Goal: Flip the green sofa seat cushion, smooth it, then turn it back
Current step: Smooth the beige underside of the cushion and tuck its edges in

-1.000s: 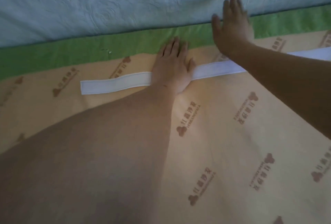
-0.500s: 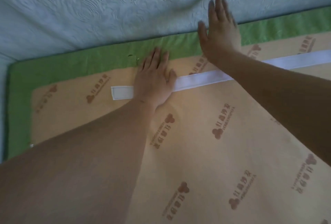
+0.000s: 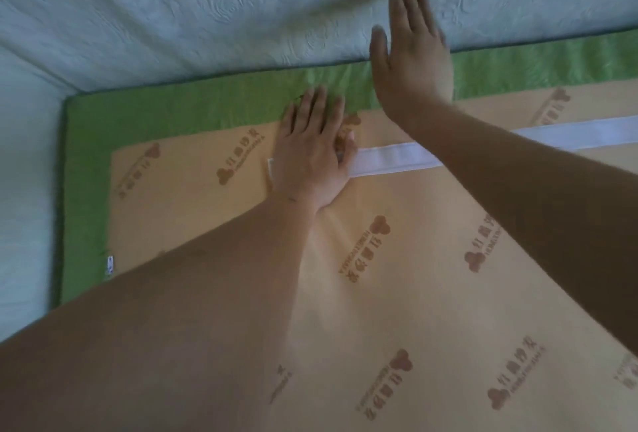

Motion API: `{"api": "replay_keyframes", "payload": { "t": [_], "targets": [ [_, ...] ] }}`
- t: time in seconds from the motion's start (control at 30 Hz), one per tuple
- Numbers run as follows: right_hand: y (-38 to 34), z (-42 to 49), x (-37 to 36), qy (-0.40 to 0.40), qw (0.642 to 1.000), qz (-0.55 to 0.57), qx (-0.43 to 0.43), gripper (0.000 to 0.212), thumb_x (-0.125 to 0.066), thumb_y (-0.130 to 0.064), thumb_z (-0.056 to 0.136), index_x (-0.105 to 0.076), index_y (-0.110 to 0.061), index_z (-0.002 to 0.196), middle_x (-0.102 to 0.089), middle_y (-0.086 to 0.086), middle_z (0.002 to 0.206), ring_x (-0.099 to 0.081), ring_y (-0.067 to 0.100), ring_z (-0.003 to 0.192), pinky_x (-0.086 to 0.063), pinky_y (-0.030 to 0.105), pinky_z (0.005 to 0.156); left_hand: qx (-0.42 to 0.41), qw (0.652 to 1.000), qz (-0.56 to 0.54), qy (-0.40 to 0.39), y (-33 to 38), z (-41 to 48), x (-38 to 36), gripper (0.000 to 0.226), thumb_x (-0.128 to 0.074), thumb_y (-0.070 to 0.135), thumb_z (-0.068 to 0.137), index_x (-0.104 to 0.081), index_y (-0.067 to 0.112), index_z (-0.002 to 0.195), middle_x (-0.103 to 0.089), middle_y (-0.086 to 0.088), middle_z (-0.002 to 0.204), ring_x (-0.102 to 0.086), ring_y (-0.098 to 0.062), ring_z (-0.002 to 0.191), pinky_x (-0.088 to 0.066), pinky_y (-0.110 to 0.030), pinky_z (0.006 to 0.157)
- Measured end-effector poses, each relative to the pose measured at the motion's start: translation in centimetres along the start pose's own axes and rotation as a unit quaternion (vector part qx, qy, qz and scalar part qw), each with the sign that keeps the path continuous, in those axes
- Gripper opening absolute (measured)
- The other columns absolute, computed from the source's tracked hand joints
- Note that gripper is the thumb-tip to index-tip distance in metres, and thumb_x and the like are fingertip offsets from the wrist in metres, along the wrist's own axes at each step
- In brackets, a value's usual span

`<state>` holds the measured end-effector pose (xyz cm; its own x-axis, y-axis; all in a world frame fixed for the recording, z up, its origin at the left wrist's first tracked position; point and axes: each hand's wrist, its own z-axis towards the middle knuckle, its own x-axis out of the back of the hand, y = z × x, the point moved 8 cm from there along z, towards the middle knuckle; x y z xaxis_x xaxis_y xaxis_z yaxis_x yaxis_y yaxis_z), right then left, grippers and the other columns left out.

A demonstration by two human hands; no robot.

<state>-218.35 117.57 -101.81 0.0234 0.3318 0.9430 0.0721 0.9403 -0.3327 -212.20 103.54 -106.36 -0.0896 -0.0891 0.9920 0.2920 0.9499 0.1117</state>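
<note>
Plainly, the green sofa seat cushion (image 3: 431,293) is seen lying in the sofa seat with its tan printed underside (image 3: 214,224) turned up, so the flip is judged done and the smoothing step is taken to be in hand. Further in, the left hand (image 3: 310,152) is laid flat, fingers straight and close together, palm pressed over the near end of the white strip (image 3: 393,159), fingertips reaching the green border (image 3: 172,114). Beyond it, the right hand (image 3: 411,59) is held flat with fingers straight across that border, its tips at the pale backrest (image 3: 207,7); whether they are pressed into it cannot be told through the blur. For turning back, an edge would have to be gripped and the cushion lifted clear of the backrest.
</note>
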Motion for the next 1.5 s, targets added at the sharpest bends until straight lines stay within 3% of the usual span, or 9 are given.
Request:
{"api": "replay_keyframes", "payload": {
  "t": [0.5, 0.63, 0.73, 0.87, 0.97, 1.1, 1.23, 1.37, 1.5],
  "targets": [
    [-11.6, -1.4, -2.2, 0.078, 0.997, -0.006, -0.007, 0.059, -0.023, -0.037, 0.106, -0.017, -0.01, 0.158, -0.012, 0.006, 0.166, -0.01, 0.022, 0.154, -0.012, 0.039, 0.125, 0.07, 0.997, -0.006, 0.004, -16.2, -4.2, 1.5, 0.061, -0.023, 0.034, 0.1, -0.022, 0.01, 0.157, -0.023, -0.008, 0.164, -0.016, -0.025, 0.152, -0.009, -0.039, 0.125],
    [-13.2, -3.6, -6.6, -0.068, 0.997, 0.005, -0.019, 0.063, -0.027, -0.037, 0.105, -0.011, -0.009, 0.159, -0.005, 0.005, 0.167, -0.005, 0.021, 0.154, -0.005, 0.039, 0.125, 0.081, 0.997, -0.001, 0.002, -21.5, -7.2, 2.4, 0.063, -0.022, 0.036, 0.099, -0.021, 0.013, 0.157, -0.02, -0.006, 0.165, -0.014, -0.023, 0.153, -0.012, -0.043, 0.124],
    [-16.7, -2.8, -3.5, 0.084, 0.996, 0.001, -0.031, 0.06, -0.023, -0.034, 0.105, -0.015, -0.008, 0.158, -0.009, 0.008, 0.166, -0.007, 0.023, 0.154, -0.009, 0.04, 0.125, 0.12, 0.993, -0.008, 0.001, -25.5, -9.1, 2.4, 0.065, -0.017, 0.04, 0.099, -0.018, 0.013, 0.158, -0.017, -0.009, 0.165, -0.013, -0.027, 0.153, -0.012, -0.047, 0.124],
    [-18.4, -3.5, -9.3, -0.071, 0.997, -0.039, -0.011, 0.066, -0.021, -0.038, 0.101, -0.01, -0.007, 0.158, -0.002, 0.008, 0.167, -0.001, 0.021, 0.154, -0.005, 0.042, 0.126, 0.165, 0.986, -0.018, 0.008, -29.7, -11.8, 2.2, 0.069, -0.019, 0.043, 0.097, -0.017, 0.011, 0.158, -0.013, -0.014, 0.165, -0.011, -0.035, 0.152, -0.01, -0.05, 0.123],
    [-22.1, -2.2, -7.2, 0.042, 0.998, -0.036, 0.004, 0.062, -0.022, -0.036, 0.105, -0.012, -0.008, 0.159, -0.004, 0.007, 0.167, -0.003, 0.021, 0.154, -0.007, 0.038, 0.126, 0.199, 0.978, -0.067, 0.015, -32.6, -13.8, 1.9, 0.07, -0.021, 0.043, 0.098, -0.014, 0.007, 0.158, -0.009, -0.023, 0.163, -0.012, -0.038, 0.151, -0.012, -0.045, 0.124],
    [-25.5, -3.9, -11.6, -0.073, 0.995, -0.057, 0.031, 0.064, -0.021, -0.036, 0.103, -0.007, -0.008, 0.158, -0.002, 0.007, 0.167, -0.001, 0.02, 0.154, -0.004, 0.039, 0.126, 0.242, 0.951, -0.191, 0.013, -33.7, -14.8, 1.7, 0.071, -0.038, 0.035, 0.102, -0.006, 0.002, 0.157, -0.014, -0.019, 0.164, -0.025, -0.032, 0.148, -0.025, -0.038, 0.12],
    [-30.3, -4.3, -8.9, 0.08, 0.994, -0.05, 0.046, 0.06, -0.023, -0.033, 0.104, -0.016, -0.007, 0.158, -0.01, 0.009, 0.166, -0.008, 0.024, 0.154, -0.007, 0.04, 0.125, 0.282, 0.901, -0.328, 0.018, -35.5, -15.3, 0.5, 0.069, -0.038, 0.036, 0.103, -0.008, 0.01, 0.159, -0.016, -0.01, 0.165, -0.019, -0.021, 0.151, -0.017, -0.033, 0.124],
    [-30.7, -4.4, -13.6, -0.08, 0.996, -0.031, 0.014, 0.064, -0.021, -0.038, 0.104, -0.011, -0.006, 0.158, -0.004, 0.009, 0.167, -0.002, 0.022, 0.154, -0.007, 0.042, 0.125, 0.285, 0.847, -0.447, 0.037, -35.8, -15.2, -0.2, 0.077, -0.031, 0.057, 0.091, -0.018, 0.021, 0.157, -0.027, -0.002, 0.162, -0.025, -0.015, 0.149, -0.024, -0.04, 0.122],
    [-36.2, -3.6, -11.2, 0.056, 0.992, -0.034, 0.111, 0.06, -0.025, -0.033, 0.103, -0.019, -0.008, 0.158, -0.013, 0.008, 0.166, -0.011, 0.024, 0.153, -0.01, 0.038, 0.125, 0.287, 0.824, -0.488, 0.032, -36.1, -15.1, -0.7, 0.077, -0.03, 0.058, 0.091, -0.017, 0.022, 0.158, -0.023, 0.0, 0.164, -0.021, -0.014, 0.15, -0.021, -0.04, 0.123]
  ]
}}
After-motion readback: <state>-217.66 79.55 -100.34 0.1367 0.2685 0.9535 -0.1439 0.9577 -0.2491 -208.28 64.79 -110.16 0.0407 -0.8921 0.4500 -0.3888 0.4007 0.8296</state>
